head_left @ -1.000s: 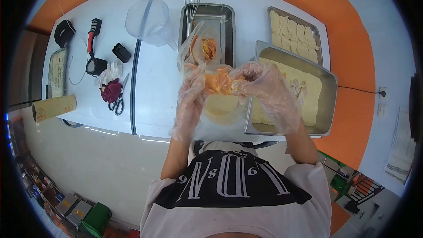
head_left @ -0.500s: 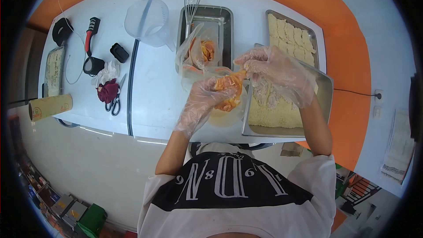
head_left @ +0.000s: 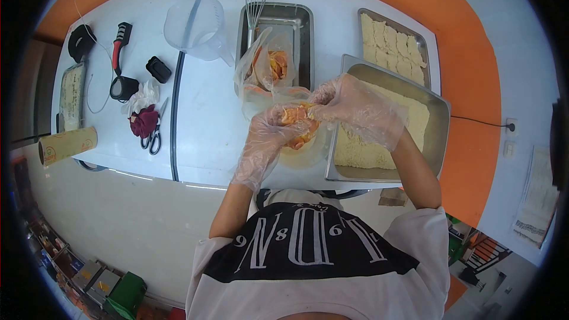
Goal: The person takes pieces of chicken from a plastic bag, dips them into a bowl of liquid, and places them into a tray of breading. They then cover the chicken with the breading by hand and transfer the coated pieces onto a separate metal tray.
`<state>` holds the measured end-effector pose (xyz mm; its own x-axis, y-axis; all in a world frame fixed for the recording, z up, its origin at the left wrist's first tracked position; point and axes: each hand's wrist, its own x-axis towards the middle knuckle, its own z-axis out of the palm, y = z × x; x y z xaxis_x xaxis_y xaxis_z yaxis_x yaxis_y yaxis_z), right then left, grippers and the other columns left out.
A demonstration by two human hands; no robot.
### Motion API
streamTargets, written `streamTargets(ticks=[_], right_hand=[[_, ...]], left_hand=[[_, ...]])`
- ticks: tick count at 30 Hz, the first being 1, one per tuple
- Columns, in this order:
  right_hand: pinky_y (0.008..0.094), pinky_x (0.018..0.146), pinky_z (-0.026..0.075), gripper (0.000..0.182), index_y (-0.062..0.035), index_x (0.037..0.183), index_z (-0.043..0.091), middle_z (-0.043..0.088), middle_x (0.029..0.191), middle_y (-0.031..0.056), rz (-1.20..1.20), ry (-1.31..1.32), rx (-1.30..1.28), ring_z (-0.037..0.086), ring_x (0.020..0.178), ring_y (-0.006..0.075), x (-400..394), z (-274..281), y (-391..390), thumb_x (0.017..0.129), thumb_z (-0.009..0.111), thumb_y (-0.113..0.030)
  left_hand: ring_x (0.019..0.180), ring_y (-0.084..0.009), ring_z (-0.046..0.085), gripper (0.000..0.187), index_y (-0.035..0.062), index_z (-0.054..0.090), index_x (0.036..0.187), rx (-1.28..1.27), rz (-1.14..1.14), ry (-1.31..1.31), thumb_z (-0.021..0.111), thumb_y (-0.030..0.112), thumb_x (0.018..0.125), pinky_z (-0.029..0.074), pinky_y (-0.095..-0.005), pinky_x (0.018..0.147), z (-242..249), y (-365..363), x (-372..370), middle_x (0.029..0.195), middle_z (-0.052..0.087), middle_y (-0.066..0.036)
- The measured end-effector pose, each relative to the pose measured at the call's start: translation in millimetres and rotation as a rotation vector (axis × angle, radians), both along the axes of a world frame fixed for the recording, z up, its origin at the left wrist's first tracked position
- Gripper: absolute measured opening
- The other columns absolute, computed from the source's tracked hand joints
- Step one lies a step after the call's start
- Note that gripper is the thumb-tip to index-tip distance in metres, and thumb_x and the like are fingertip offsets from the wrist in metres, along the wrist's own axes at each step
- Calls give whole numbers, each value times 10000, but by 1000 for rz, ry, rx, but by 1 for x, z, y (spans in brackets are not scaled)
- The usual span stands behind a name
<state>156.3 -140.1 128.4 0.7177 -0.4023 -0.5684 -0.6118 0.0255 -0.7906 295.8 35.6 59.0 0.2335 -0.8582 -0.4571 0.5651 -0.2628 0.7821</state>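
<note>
My left hand [head_left: 265, 136], in a clear plastic glove, is closed around a piece of orange marinated meat [head_left: 301, 133]. My right hand [head_left: 352, 105], gloved too, pinches the upper right edge of the same meat. Both hands are over a translucent bowl [head_left: 296, 159] near the table's front edge. Just behind it, a plastic bag [head_left: 255, 74] holding more orange meat rests on a metal tray [head_left: 305, 41]. Beside my right hand lies a deep metal tray [head_left: 440, 136] with pale yellow crumbs [head_left: 370, 153].
A whisk [head_left: 255, 6] leans in the metal tray. Farther back right, another tray [head_left: 427, 59] holds coated pieces. To the left are a clear jug [head_left: 195, 26], a black-and-red sharpener [head_left: 120, 47], scissors [head_left: 155, 141], a maroon cloth [head_left: 143, 123] and a cardboard roll [head_left: 68, 145].
My right hand has moved slightly left and down, closer to my left hand. The meat strip stretched between them is now bunched up. More crumbs in the deep tray are exposed.
</note>
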Motion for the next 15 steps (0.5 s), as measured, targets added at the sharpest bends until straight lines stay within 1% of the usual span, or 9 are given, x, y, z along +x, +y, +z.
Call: streamTargets(ticks=[1, 2, 4, 7, 8, 10, 13, 14, 15], right_hand=[[292, 693, 524, 281, 66, 1007, 783, 750, 857, 96, 21, -8, -48, 651, 736, 144, -1, -2, -1, 821, 846, -135], [292, 693, 524, 281, 66, 1007, 783, 750, 857, 96, 21, -7, -49, 651, 736, 144, -1, -2, -2, 821, 846, -135], [337, 746, 555, 332, 89, 989, 771, 759, 855, 147, 134, -36, -252, 697, 774, 202, -2, -2, -3, 776, 878, -142], [365, 781, 567, 358, 99, 980, 766, 759, 848, 175, 136, 8, -269, 714, 791, 231, 2, 23, 4, 751, 890, -147], [365, 781, 567, 358, 99, 980, 766, 759, 848, 175, 137, 10, -269, 714, 791, 231, 3, 29, 7, 751, 890, -147], [376, 771, 559, 365, 96, 956, 759, 742, 823, 197, 113, 1, -290, 710, 770, 254, 4, 41, 13, 757, 883, -183], [399, 765, 547, 349, 82, 937, 748, 714, 802, 223, 160, 19, -379, 693, 741, 297, 6, 53, 19, 753, 857, -194], [399, 765, 547, 349, 82, 937, 748, 714, 802, 223, 164, 21, -378, 693, 741, 297, 8, 58, 20, 753, 857, -194], [412, 760, 541, 335, 83, 930, 737, 696, 796, 236, 184, 37, -400, 680, 729, 319, 9, 62, 22, 752, 836, -183]], left_hand=[[959, -149, 751, 490, -25, 672, 1365, 27, 24, -22, 835, -8, 903, 627, -255, 716, 0, -1, -1, 1161, 778, -121], [959, -149, 751, 490, -25, 672, 1365, 27, 24, -21, 835, -8, 903, 627, -255, 716, -1, -1, -2, 1161, 778, -121], [967, -169, 766, 550, -19, 628, 1401, 3, 62, -22, 816, -51, 885, 635, -279, 760, -1, 0, -3, 1160, 781, -143], [982, -172, 763, 609, 2, 597, 1446, -3, 41, -20, 817, -58, 882, 631, -273, 794, -5, 2, -2, 1168, 779, -152], [982, -172, 763, 609, 2, 597, 1446, -3, 42, -18, 817, -58, 882, 631, -273, 794, -7, 3, -2, 1168, 779, -152], [1004, -172, 758, 629, 11, 600, 1449, -91, 59, -17, 826, -70, 867, 621, -279, 856, -13, 5, -2, 1164, 778, -156], [1032, -175, 751, 644, 17, 598, 1453, -73, 79, 15, 828, -82, 859, 605, -283, 910, -20, 10, -2, 1160, 777, -158], [1032, -175, 751, 644, 17, 598, 1453, -72, 84, 17, 828, -82, 859, 605, -283, 910, -19, 12, -2, 1160, 777, -158], [1061, -196, 750, 599, -15, 577, 1455, -59, 117, -40, 807, -47, 903, 602, -301, 946, -17, 15, -1, 1169, 773, -179]])
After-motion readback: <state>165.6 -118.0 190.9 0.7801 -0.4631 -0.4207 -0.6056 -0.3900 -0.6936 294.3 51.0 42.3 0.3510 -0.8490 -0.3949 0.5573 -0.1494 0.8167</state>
